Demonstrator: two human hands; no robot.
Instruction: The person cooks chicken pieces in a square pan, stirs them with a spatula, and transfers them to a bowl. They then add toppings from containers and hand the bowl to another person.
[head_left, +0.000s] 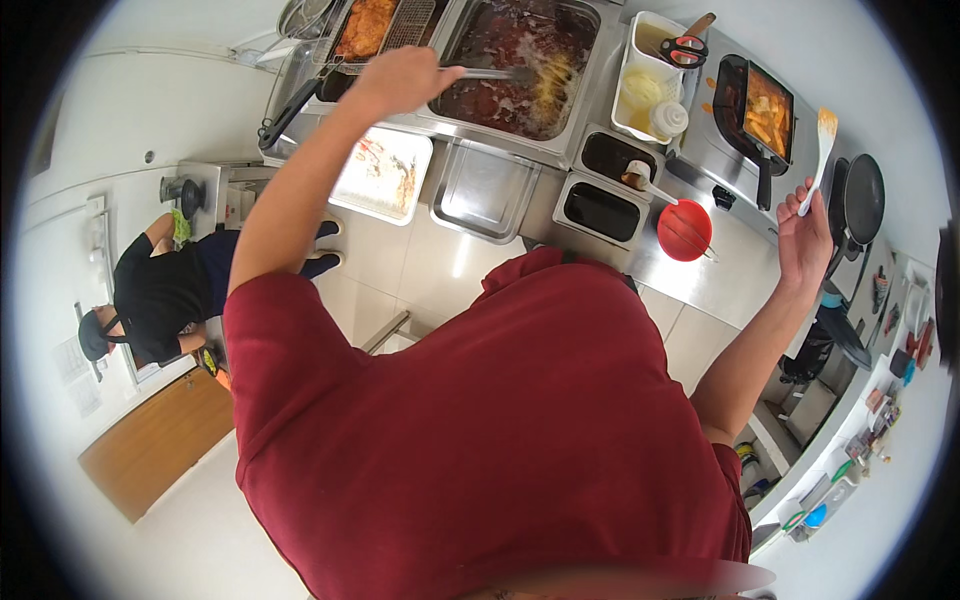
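Metal tongs (491, 73) are gripped in my left hand (401, 81), reaching over the deep fryer's dark oil (487, 97). At their far end, a yellowish battered piece (553, 81) lies in foaming oil. My right hand (804, 236) holds a white spatula (826, 142) upright, its blade stained orange. Left of the spatula, a rectangular black pan (766, 112) holds pieces in orange-red sauce on the cooktop. Fried food (366, 28) rests on a wire rack beyond my left hand. A red bowl (679, 238) with a thin metal utensil stands on the counter between my hands.
A white basket (621, 112) holds containers, a squeeze bottle and scissors (684, 52). Nearby are two dark-filled containers (600, 211), a steel tray (484, 187) and a white tray (411, 180). Frying pans (864, 199) hang at right. Another person (161, 289) works at the left.
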